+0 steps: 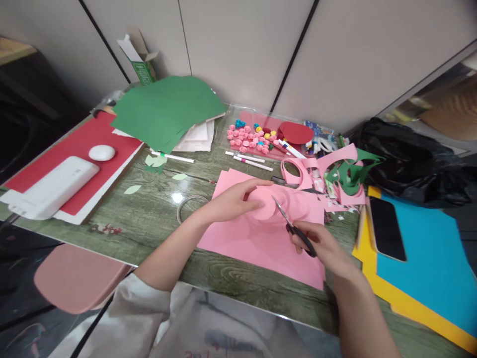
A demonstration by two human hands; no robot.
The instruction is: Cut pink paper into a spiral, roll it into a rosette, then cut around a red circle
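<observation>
The left hand [238,201] grips a rounded pink paper piece [263,205] between thumb and fingers, near the middle of the frame. The right hand [330,248], right of centre, grasps the black handles of the scissors [291,227]; the blades point to the upper left and meet the right side of the piece in this view. Both hands work above pink sheets [253,248] on the tabletop [149,231].

Markings: the green carton [143,72], upper left, bears white print too small to read. Lettering on the garment [227,343], bottom centre, is inverted and blurred. The white device [55,186], at left, carries a faint, illegible mark.

Edges: the lower right corner of the sheets lies near the front edge of the tabletop. Wood-grain surface is exposed left of the sheets, where a ring-shaped roll [179,211] lies beside the left forearm. White pens [253,163] and pink offcuts [345,155] bound the working area above and to the upper right. The phone [387,228] and blue sheet [428,248] bound the right side.
</observation>
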